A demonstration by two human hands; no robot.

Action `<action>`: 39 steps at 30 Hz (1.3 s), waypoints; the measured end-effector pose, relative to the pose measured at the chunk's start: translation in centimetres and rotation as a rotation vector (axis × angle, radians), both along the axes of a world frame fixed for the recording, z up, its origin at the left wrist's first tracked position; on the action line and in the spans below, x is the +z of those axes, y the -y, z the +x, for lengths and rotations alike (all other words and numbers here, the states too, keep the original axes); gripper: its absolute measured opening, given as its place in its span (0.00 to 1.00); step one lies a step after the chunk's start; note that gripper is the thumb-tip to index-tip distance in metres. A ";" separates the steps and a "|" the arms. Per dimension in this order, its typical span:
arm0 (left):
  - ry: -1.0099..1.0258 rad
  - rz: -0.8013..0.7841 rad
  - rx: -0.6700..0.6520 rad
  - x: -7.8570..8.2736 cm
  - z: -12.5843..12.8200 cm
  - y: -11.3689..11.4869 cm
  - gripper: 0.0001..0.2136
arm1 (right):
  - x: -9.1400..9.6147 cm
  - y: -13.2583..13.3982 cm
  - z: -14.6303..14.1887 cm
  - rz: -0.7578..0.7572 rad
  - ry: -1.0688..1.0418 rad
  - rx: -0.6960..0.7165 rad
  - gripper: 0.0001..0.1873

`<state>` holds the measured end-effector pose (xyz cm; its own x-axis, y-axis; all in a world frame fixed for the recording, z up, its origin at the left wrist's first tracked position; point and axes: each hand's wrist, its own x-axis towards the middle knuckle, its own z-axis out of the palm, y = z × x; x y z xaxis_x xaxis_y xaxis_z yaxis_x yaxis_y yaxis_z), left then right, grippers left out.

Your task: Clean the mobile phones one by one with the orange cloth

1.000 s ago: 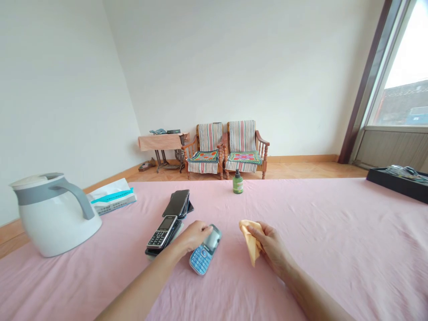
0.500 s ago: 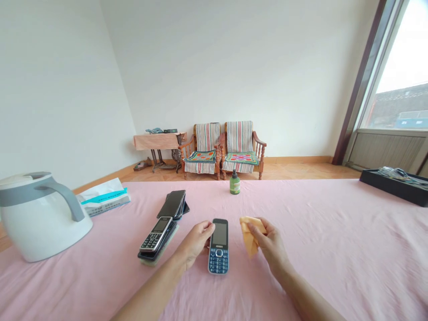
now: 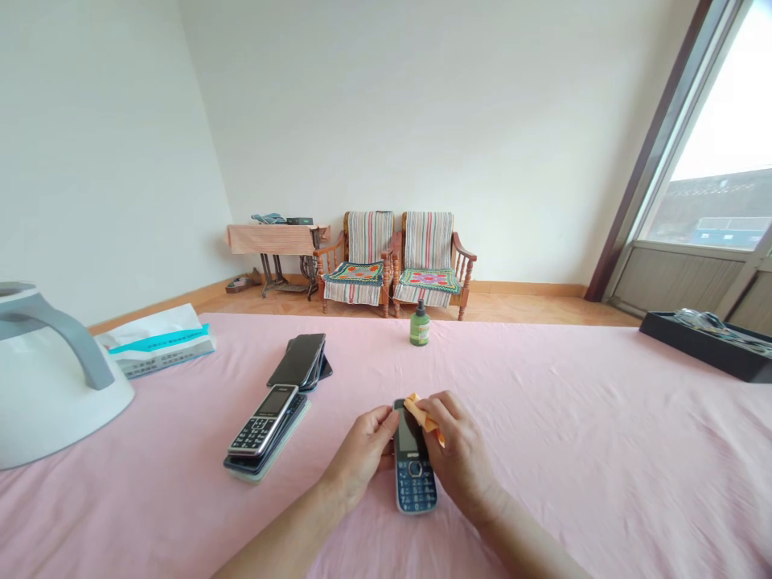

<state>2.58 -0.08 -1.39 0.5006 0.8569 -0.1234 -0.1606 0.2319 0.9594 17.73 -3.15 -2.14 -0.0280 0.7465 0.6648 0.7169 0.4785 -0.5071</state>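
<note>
A blue keypad phone lies face up on the pink tablecloth in front of me. My left hand grips its left edge, thumb and fingers closed on it. My right hand pinches a folded orange cloth and presses it onto the top of the phone's screen. Left of my hands lies a stack of phones topped by a silver keypad phone. Farther back sits a pile of dark smartphones.
A small green bottle stands near the table's far edge. A white kettle is at the left, a white and teal packet behind it. A black tray with items lies at the far right. Two striped armchairs stand by the wall.
The blue phone was turned straight and drawn nearer to me. My right hand brought the orange cloth from beside the phone onto its screen. My view shifted right and down.
</note>
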 end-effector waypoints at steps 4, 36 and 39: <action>0.020 -0.001 0.028 -0.3 -0.2 -0.2 0.19 | -0.1 0.4 -0.6 -0.029 0.061 0.048 0.21; 0.406 -0.150 0.015 -0.9 -0.2 0.2 0.10 | 0.1 1.6 -1.8 -0.033 0.111 0.101 0.27; 0.447 -0.177 0.009 -1.2 -0.2 0.1 0.08 | 0.1 1.6 -1.8 -0.033 0.107 0.088 0.27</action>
<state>2.39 -0.14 -2.54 0.5302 0.8468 -0.0422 -0.5511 0.3820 0.7419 15.91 -4.79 -2.04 -0.1638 0.7596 0.6295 0.7235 0.5263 -0.4468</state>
